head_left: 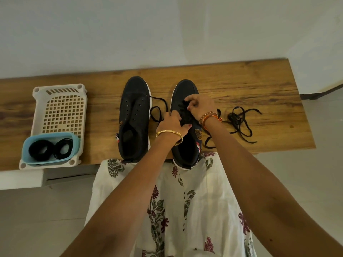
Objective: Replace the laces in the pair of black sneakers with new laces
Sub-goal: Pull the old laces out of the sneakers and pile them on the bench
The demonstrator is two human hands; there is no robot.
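Both hands (171,121) (201,106) grip laces atop the right sneaker (187,145).

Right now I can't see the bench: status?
Both hands, left and right, pinching lace on right sneaker. Left sneaker unlaced. Loose lace beside, clear.

Lit softly and evenly, moderately bright, with no hard glare anywhere. Only faint, diffuse shadows beneath the hands (171,123) and along the sides of the sneakers (134,117) (nothing sharp enough to place a single lamp). Slightly warm in tone across the wooden bench (250,93); duller and greyer on the wall (167,30) beyond the hands. Strongly bowed by the wide lens: bench edge curved, forearms stretched and swollen toward the lower corners. Mildly soft throughout, with fine detail smeared around the fingers and the loose lace (239,123) just right of the right hand (201,106).
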